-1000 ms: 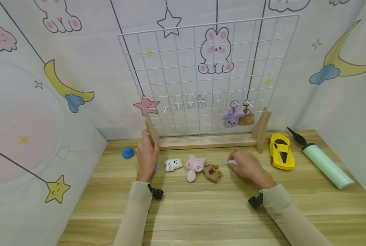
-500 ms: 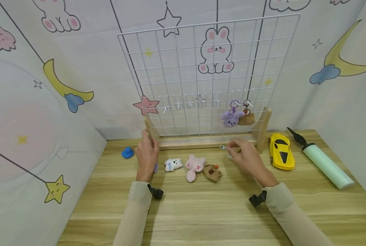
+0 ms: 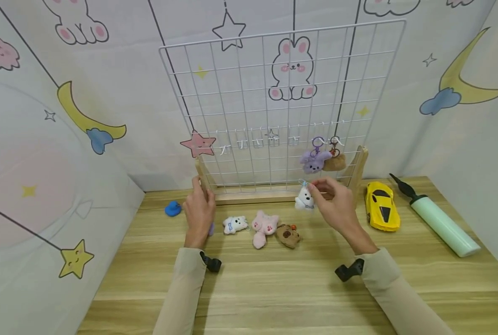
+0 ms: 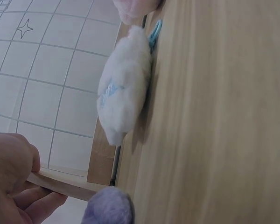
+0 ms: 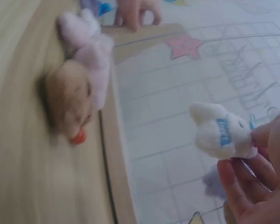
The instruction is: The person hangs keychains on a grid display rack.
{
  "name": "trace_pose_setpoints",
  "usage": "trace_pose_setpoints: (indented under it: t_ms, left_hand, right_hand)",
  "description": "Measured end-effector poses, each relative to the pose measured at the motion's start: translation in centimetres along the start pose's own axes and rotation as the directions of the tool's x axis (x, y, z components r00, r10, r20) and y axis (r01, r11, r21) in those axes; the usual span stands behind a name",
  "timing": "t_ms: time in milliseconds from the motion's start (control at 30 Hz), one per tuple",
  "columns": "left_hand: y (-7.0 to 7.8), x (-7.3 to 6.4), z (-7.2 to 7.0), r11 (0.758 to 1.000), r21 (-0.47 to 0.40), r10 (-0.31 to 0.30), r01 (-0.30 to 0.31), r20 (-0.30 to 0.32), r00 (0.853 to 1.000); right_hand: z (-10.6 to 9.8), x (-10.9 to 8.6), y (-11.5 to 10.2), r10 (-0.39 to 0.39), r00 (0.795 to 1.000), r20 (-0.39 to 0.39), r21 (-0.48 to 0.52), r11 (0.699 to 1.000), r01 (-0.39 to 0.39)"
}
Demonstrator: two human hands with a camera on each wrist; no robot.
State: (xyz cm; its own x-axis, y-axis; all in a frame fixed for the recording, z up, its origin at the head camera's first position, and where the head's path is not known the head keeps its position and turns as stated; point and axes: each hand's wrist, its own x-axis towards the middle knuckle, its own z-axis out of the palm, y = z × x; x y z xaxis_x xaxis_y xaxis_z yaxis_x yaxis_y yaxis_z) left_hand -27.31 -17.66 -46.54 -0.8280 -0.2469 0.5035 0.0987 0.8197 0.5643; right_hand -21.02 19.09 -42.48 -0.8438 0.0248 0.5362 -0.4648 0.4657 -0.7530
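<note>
My right hand [image 3: 338, 204] pinches a white plush dog keychain [image 3: 303, 200] near its light-blue clasp, holding it upright in front of the rack's base bar. The right wrist view shows the dog's blue collar patch [image 5: 224, 132]. My left hand [image 3: 199, 209] grips the left wooden leg [image 4: 67, 185] of the white wire grid rack [image 3: 279, 97], thumb on one side and fingers on the other. Beside that hand lies a purple plush [image 4: 108, 206], mostly hidden in the head view. Another white plush dog [image 3: 235, 224], a pink plush [image 3: 264, 228] and a brown plush bear [image 3: 288, 236] lie on the table.
Several white hooks [image 3: 257, 142] line the grid. A purple plush keychain [image 3: 313, 162] and a brown one [image 3: 335, 162] hang at its right. A blue rubber duck [image 3: 173, 208] sits left; a yellow toy car [image 3: 382, 207] and a mint-green air pump [image 3: 444, 228] lie right.
My right hand has lifted the white plush dog keychain off the table and moved it up towards the rack, so the dog now shows upright. The left hand has stayed on the rack's leg.
</note>
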Motion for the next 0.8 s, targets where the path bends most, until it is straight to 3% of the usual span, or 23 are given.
trace_pose_setpoints:
  t_ms: [400,633,800]
  left_hand:
    - [0.0,0.0,0.2,1.0,-0.003,-0.001,0.001,-0.012,1.0]
    - [0.0,0.0,-0.1,1.0,0.005,-0.007,0.007,-0.007,1.0]
    - [0.1,0.0,0.0,1.0,-0.004,0.0,0.0,-0.004,1.0]
  right_hand:
    - [1.6,2.2,-4.1,-0.039,0.977,-0.208,0.214,0.973,0.084]
    - [3.7,3.7,-5.7,0.051,0.951,-0.306,0.403,0.912,0.081]
    - [4.4,4.5,-6.4,0.097,0.935,-0.342,0.439,0.896,0.067]
